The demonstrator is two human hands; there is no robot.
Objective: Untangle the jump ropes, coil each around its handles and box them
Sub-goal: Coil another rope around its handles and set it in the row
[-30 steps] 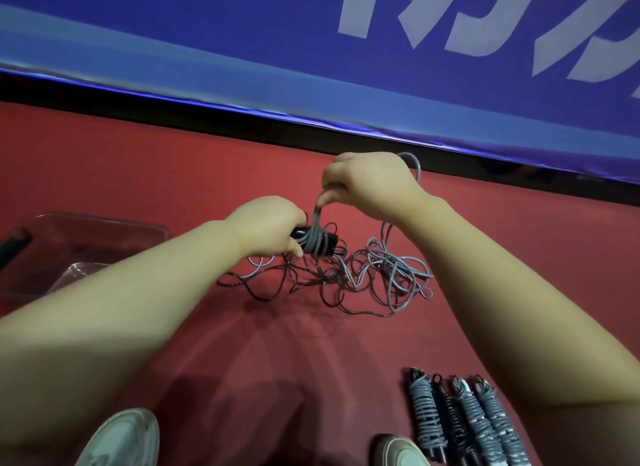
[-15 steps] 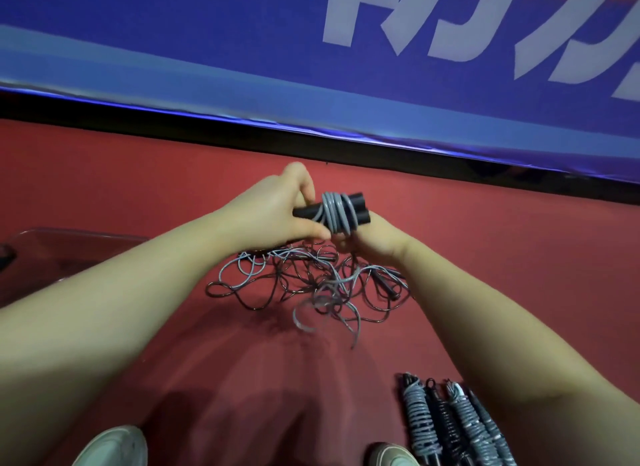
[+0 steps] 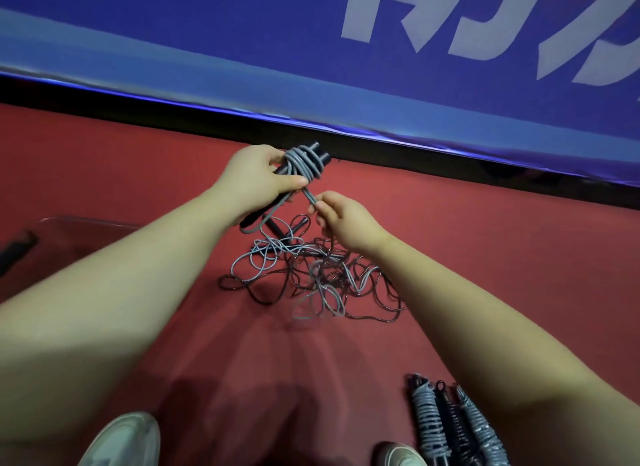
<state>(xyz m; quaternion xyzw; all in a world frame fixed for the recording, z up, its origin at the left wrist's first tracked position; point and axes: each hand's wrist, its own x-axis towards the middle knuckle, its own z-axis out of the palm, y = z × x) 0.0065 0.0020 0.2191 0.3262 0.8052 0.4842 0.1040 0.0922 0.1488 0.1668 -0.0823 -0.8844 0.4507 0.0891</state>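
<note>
Left hand (image 3: 258,178) grips black handles (image 3: 313,155) wrapped in grey rope (image 3: 301,164); right hand (image 3: 341,216) pinches its strand above the floor's (image 3: 485,257) tangle (image 3: 318,278).

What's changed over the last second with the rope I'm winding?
The right hand has carried the grey rope round the handles again: it was above them, then under them, and now pinches the rope just below the coil. The left hand still grips the handles. The tangle on the floor and the finished coiled ropes have stayed put.
</note>
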